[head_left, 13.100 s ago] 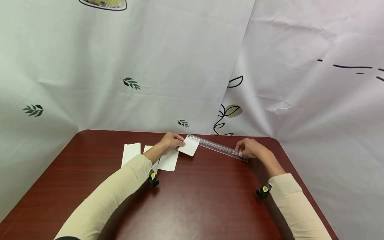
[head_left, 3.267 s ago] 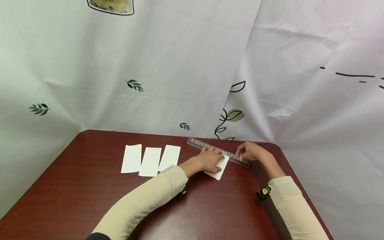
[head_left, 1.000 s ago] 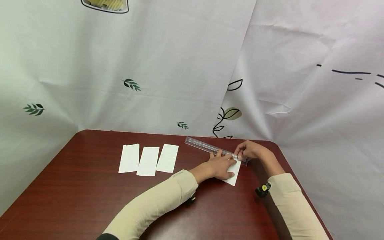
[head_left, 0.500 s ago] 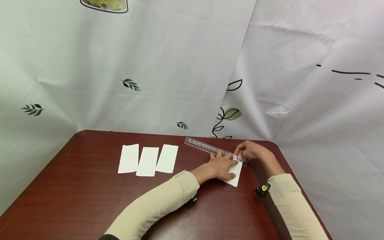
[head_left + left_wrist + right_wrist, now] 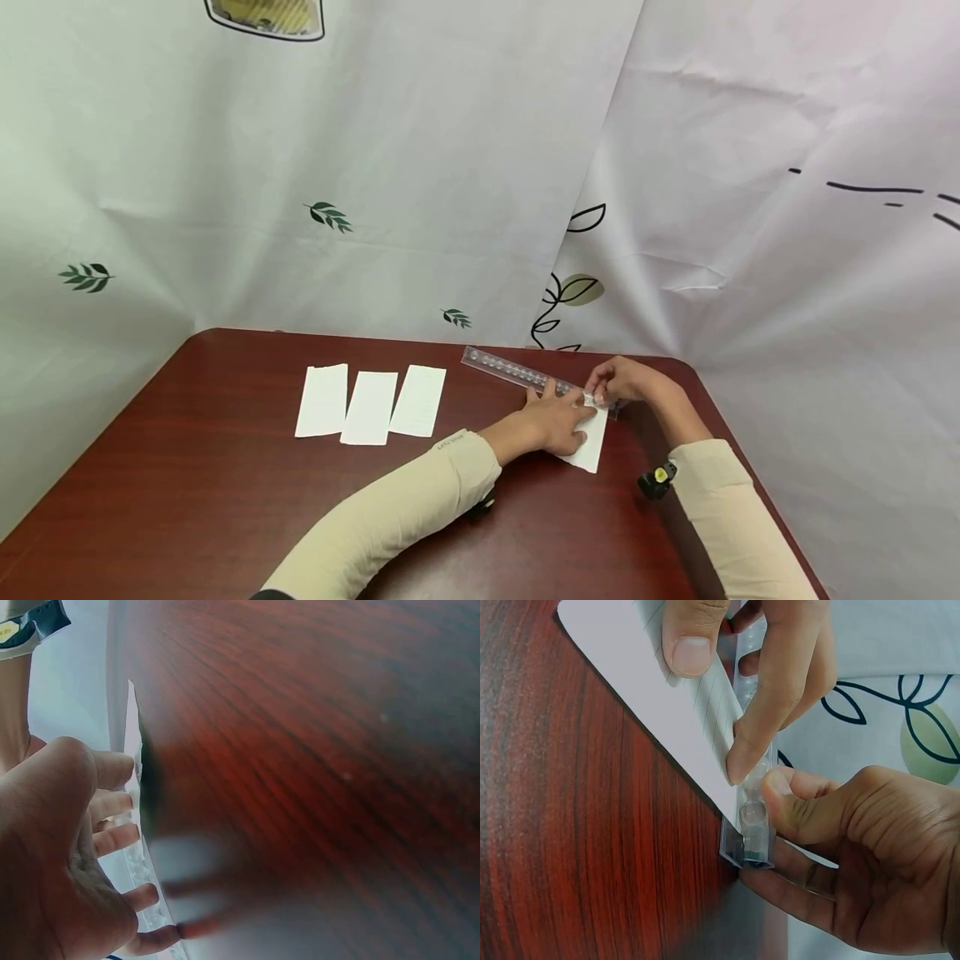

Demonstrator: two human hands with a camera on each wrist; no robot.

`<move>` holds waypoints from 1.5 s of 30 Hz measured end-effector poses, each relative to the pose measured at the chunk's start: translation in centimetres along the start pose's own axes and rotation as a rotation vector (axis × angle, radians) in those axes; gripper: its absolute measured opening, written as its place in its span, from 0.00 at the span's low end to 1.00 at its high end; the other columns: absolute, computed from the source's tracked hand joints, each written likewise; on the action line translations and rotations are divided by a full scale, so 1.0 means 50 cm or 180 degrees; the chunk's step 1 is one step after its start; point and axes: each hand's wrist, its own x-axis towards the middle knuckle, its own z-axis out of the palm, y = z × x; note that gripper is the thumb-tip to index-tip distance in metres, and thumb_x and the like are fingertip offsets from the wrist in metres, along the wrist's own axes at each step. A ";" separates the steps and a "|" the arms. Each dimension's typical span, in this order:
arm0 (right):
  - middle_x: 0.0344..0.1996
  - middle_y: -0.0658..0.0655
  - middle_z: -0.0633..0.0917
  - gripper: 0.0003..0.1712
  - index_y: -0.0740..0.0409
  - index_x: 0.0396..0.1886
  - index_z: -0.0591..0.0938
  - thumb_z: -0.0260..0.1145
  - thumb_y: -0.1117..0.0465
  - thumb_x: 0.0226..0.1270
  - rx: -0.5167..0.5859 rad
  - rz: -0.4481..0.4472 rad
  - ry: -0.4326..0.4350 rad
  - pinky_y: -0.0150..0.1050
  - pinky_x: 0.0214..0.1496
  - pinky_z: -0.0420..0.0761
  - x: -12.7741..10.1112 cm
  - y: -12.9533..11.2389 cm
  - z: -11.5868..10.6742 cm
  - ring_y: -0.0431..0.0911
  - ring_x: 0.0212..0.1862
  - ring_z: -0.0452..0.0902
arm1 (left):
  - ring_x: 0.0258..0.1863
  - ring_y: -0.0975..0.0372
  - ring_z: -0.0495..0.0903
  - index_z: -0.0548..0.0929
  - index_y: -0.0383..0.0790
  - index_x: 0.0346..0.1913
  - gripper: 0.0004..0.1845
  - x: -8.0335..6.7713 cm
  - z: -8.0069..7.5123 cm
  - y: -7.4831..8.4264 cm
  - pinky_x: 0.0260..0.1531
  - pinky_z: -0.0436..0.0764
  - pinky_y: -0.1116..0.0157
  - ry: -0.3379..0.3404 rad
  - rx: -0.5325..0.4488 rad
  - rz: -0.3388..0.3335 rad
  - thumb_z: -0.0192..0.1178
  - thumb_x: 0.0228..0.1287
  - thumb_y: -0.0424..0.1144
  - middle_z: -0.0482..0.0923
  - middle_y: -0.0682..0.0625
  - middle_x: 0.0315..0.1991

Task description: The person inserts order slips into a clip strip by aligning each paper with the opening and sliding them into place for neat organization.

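Head view: left hand (image 5: 555, 421) flat on paper (image 5: 590, 446); right hand (image 5: 618, 381) pinching ruler (image 5: 517, 377) end.

The head view looks forward and down from well above the surface (image 5: 225, 500), taking in all of it. Both wrist views sit close at the ruler (image 5: 751, 791), sharing it with the head view (image 5: 510, 373).

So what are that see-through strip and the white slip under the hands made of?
The strip looks like clear, glossy plastic: the tabletop shows through it. The slip looks like thin matte paper with faint ruled lines. The tabletop seems polished reddish wood or veneer, with visible grain.
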 end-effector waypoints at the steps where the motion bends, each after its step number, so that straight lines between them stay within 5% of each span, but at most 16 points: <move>1: 0.30 0.49 0.84 0.09 0.64 0.46 0.90 0.69 0.76 0.71 -0.0002 -0.0005 0.0005 0.39 0.40 0.82 0.000 0.001 0.001 0.42 0.36 0.78 | 0.83 0.44 0.61 0.70 0.71 0.86 0.30 0.000 0.001 0.001 0.78 0.69 0.34 -0.0002 0.0004 -0.0003 0.55 0.87 0.58 0.64 0.60 0.86; 36: 0.32 0.50 0.85 0.11 0.64 0.47 0.91 0.68 0.76 0.71 -0.0044 0.0016 -0.0005 0.40 0.42 0.84 0.004 -0.001 -0.002 0.43 0.37 0.79 | 0.80 0.43 0.62 0.68 0.72 0.87 0.31 -0.002 0.004 -0.003 0.79 0.67 0.33 0.0021 0.0009 -0.0020 0.55 0.87 0.59 0.66 0.59 0.82; 45: 0.31 0.49 0.84 0.08 0.62 0.46 0.91 0.68 0.74 0.75 -0.0092 -0.0036 0.0019 0.37 0.40 0.80 0.003 0.007 0.001 0.42 0.35 0.77 | 0.84 0.42 0.60 0.66 0.75 0.88 0.31 0.000 0.003 0.004 0.81 0.66 0.33 -0.0056 0.0044 -0.0059 0.53 0.88 0.61 0.62 0.58 0.87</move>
